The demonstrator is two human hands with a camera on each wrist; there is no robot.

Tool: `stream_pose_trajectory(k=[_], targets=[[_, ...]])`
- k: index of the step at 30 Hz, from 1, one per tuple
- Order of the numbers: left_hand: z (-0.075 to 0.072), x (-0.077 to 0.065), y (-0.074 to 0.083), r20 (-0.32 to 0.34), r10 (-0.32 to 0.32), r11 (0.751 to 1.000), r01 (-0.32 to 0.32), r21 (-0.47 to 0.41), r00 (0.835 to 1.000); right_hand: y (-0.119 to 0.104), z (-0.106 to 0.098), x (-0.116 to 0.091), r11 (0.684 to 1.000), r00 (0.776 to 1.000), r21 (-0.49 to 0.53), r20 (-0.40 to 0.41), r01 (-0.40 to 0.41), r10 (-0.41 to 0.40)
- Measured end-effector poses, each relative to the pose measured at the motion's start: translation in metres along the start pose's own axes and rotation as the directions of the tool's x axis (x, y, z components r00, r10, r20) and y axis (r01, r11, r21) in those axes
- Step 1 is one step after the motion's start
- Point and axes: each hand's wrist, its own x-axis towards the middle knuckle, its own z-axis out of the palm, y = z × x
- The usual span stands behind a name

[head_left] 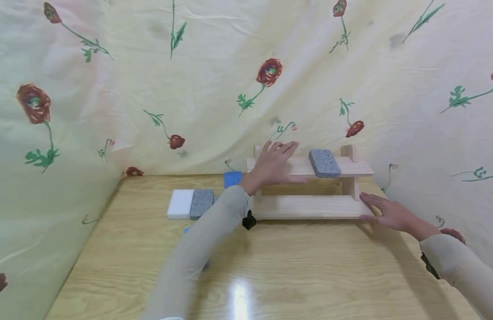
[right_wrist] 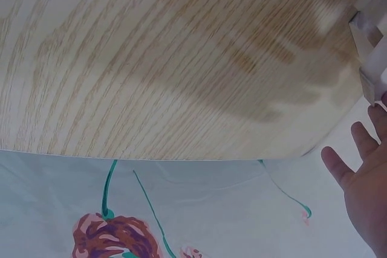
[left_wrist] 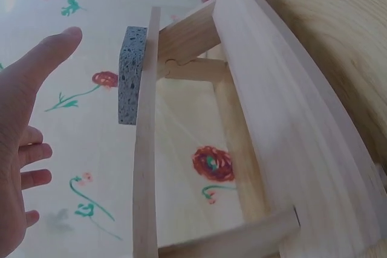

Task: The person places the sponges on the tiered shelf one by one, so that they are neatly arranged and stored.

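A two-tier wooden shelf (head_left: 306,207) stands at the back of the table. On its upper board lies a grey speckled sponge-like block (head_left: 325,163), which the left wrist view shows as a thick slab (left_wrist: 132,75). My left hand (head_left: 273,163) hovers over the left part of the upper board, fingers spread and holding nothing; the left wrist view has the hand (left_wrist: 24,149) apart from the block. At the shelf's right end, my right hand (head_left: 388,213) touches the lower board's edge with extended fingers. The right wrist view catches that hand (right_wrist: 369,179) beside the shelf end.
Left of the shelf lie a white block (head_left: 180,204), another grey speckled block (head_left: 202,204) and a blue block (head_left: 232,178). My left sleeve partly covers more blue pieces on the wooden table (head_left: 302,271). Flower-patterned cloth (head_left: 214,89) hangs behind and at both sides.
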Motion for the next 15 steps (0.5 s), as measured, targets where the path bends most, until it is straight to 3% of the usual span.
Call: stream_pose_trajectory(k=[8, 15], targets=[[-0.008, -0.034, -0.017, -0.003, 0.053, 0.998, -0.053, 0.020, 0.999, 0.000, 0.000, 0.002, 1.000, 1.000, 0.003, 0.005, 0.008, -0.008], [-0.009, -0.074, -0.038, -0.020, 0.100, 0.995, -0.099, 0.028, 0.995, 0.000, -0.002, 0.005, 1.000, 1.000, 0.024, 0.003, 0.019, -0.019]])
